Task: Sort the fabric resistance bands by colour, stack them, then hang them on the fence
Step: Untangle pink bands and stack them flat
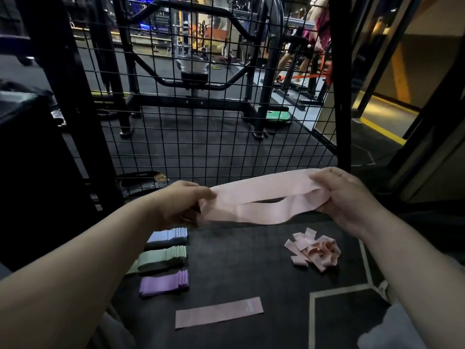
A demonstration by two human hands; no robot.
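Head view, dim gym light. We see both hands raised over the black floor mat (239,263), stretching one pink band (264,197) between them. Left hand (181,202) pinches its left end, fingers curled round the fabric. Right hand (344,195) grips the right end, thumb on top. The band's loop gapes slightly in the middle.

On the mat below the left forearm are three folded stacks in a column: blue stack (168,235) farthest, green stack (163,258) in the middle, purple stack (163,283) nearest. Each seems to have darker layers beneath, though this may only be shadow.

A single pink band on the mat (219,312) lies flat, nearest to us. A loose heap of pink bands (314,250) sits to the right, well apart from the stacks.

The black wire fence (201,122) stands upright just beyond the mat. Through it we note a weight bench (193,69) and a person (314,34) at far right.
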